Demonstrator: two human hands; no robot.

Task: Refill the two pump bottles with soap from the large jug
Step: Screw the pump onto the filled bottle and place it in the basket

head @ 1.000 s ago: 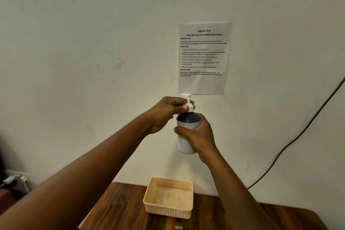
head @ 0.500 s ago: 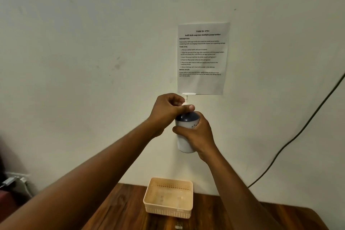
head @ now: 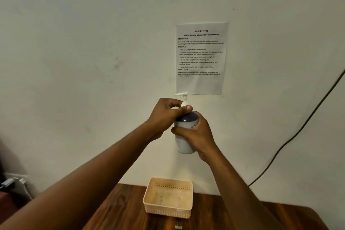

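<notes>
I hold a pump bottle [head: 183, 144] up in front of the wall, well above the table. It has a pale body, a dark blue shoulder and a white pump head [head: 182, 94] whose spout points left. My right hand [head: 196, 134] wraps around the bottle's body. My left hand [head: 168, 115] pinches the white collar under the pump head with thumb and fingers. The large jug and the second pump bottle are out of view.
A beige perforated plastic basket [head: 169, 212] sits on the wooden table [head: 121, 211] against the wall, below the bottle. A printed task sheet [head: 200, 58] hangs on the wall. A black cable [head: 298, 130] runs down the wall at right.
My left hand has turned around the pump collar, its fingers shifting over the top of the bottle. The bottle and my right hand stay almost in place.
</notes>
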